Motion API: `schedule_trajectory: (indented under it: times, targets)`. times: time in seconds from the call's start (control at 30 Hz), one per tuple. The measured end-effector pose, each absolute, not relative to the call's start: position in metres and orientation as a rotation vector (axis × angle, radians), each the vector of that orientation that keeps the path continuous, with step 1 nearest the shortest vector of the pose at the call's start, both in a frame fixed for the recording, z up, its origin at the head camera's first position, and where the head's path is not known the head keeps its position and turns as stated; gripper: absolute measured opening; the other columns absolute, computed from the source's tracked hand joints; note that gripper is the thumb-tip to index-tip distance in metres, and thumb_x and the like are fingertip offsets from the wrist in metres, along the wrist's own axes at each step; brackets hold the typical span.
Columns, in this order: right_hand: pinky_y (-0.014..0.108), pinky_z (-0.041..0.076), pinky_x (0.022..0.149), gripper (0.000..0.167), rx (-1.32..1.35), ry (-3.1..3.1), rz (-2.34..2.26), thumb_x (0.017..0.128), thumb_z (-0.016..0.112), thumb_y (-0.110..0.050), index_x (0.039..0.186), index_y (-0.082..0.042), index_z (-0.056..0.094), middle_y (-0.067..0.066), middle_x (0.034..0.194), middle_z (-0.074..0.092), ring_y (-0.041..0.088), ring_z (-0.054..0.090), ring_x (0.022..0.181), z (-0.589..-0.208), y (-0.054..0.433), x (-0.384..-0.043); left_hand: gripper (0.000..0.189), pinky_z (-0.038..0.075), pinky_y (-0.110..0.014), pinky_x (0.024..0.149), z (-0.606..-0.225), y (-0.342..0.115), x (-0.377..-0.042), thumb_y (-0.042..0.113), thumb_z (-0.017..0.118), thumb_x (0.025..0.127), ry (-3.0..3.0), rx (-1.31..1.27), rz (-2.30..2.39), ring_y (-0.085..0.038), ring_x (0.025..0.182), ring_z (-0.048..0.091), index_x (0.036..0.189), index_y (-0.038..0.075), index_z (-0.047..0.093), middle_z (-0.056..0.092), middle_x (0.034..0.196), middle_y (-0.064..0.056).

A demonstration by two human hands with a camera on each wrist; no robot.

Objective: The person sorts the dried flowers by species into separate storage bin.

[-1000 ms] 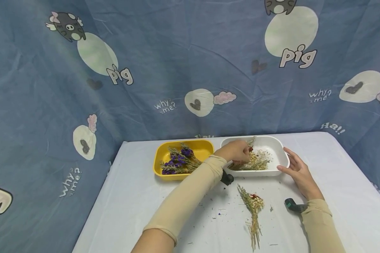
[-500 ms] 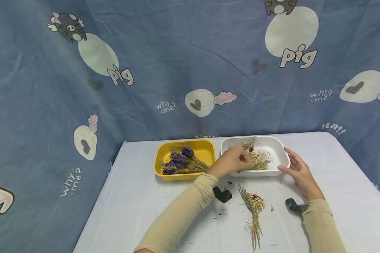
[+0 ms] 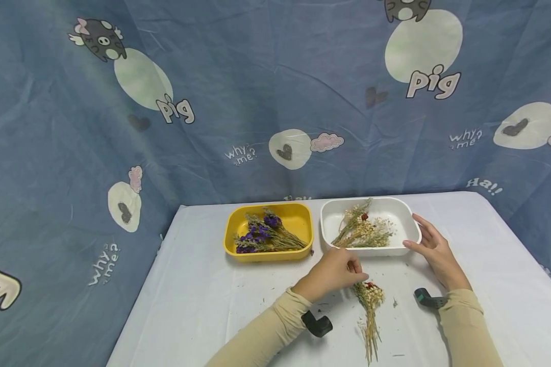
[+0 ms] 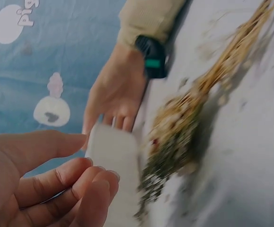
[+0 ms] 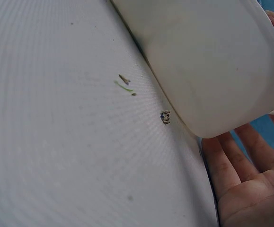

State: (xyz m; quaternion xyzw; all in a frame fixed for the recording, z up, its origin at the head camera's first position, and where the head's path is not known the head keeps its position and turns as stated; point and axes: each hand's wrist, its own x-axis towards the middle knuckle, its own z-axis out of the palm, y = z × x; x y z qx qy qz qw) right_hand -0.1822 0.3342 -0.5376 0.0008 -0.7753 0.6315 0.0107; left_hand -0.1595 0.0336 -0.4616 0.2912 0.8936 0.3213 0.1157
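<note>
My left hand (image 3: 332, 272) hovers over the flower heads of a dried-flower bunch (image 3: 370, 300), fingers loosely bent and holding nothing. That bunch, with cream and red blooms and green sprigs, lies on the table, its stems towards me. In the left wrist view the bunch (image 4: 174, 127) is blurred beside the left hand (image 4: 56, 179). My right hand (image 3: 433, 255) touches the right end of a white tray (image 3: 399, 234), thumb near the front corner and fingers along the side. In the right wrist view the straight fingers (image 5: 226, 161) rest against the tray's outer wall (image 5: 207, 71).
Inside the white tray lie more dried flowers (image 3: 358, 229), cream with a red bloom. To its left stands a yellow tray (image 3: 303, 219) with purple dried flowers (image 3: 261, 229). Plant bits (image 5: 124, 79) are scattered on the white cloth (image 3: 188, 306). A patterned blue curtain (image 3: 239, 92) hangs behind.
My left hand has come out of the white tray and moved towards me, over the bunch on the table. The right hand stays at the tray's end.
</note>
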Motion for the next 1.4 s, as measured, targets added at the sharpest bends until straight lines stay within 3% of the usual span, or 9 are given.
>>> schedule_trajectory:
  times: [0.27,0.5,0.73,1.0,1.27,1.4]
  targets:
    - [0.000,0.045,0.097,0.088,0.020,-2.426,1.960,0.097,0.074,-0.018,0.166,-0.031,0.021,0.017,0.172,0.023,0.008,0.043,0.145,-0.539,0.335,-0.181,0.026,0.042,-0.009,0.055,-0.481,0.034,-0.134,0.032,0.082,0.089,2.609,0.823,0.944,0.003,0.051,0.048,0.068,0.020,0.071,0.057,0.059,0.017]
    - [-0.001,0.045,0.096,0.087,0.028,-2.426,1.962,0.098,0.073,-0.017,0.166,-0.030,0.021,0.017,0.172,0.023,-0.001,0.045,0.138,-0.539,0.335,-0.181,0.031,0.043,-0.011,0.052,-0.495,0.035,-0.118,0.038,0.084,0.086,2.552,0.744,1.000,0.003,0.051,0.049,0.063,0.022,0.071,0.058,0.060,0.021]
    - [0.000,0.045,0.097,0.087,0.022,-2.423,1.973,0.098,0.073,-0.017,0.166,-0.031,0.022,0.016,0.172,0.023,0.006,0.043,0.145,-0.538,0.333,-0.180,0.034,0.042,-0.012,0.048,-0.506,0.038,-0.102,0.043,0.087,0.082,2.599,0.653,0.957,0.001,0.048,0.049,0.060,0.025,0.069,0.057,0.055,0.021]
    - [-0.001,0.045,0.095,0.087,0.041,-2.414,1.973,0.098,0.073,-0.015,0.166,-0.031,0.022,0.017,0.171,0.024,-0.006,0.046,0.133,-0.539,0.332,-0.182,0.037,0.039,-0.011,0.045,-0.515,0.044,-0.092,0.040,0.087,0.080,2.689,0.637,0.915,0.003,0.044,0.043,0.056,0.025,0.063,0.052,0.052,0.022]
    - [-0.001,0.045,0.097,0.087,0.027,-2.438,1.952,0.098,0.072,-0.017,0.166,-0.033,0.020,0.014,0.173,0.021,0.016,0.038,0.153,-0.537,0.332,-0.182,0.032,0.037,-0.010,0.046,-0.518,0.044,-0.091,0.032,0.085,0.080,2.744,0.649,0.948,0.004,0.045,0.043,0.057,0.025,0.064,0.052,0.053,0.022]
    - [-0.001,0.045,0.097,0.087,0.026,-2.427,1.959,0.098,0.073,-0.018,0.166,-0.033,0.021,0.011,0.173,0.021,0.012,0.038,0.152,-0.536,0.333,-0.181,0.030,0.037,-0.009,0.048,-0.518,0.043,-0.093,0.031,0.084,0.079,2.762,0.660,0.948,0.003,0.048,0.045,0.059,0.026,0.063,0.052,0.055,0.022]
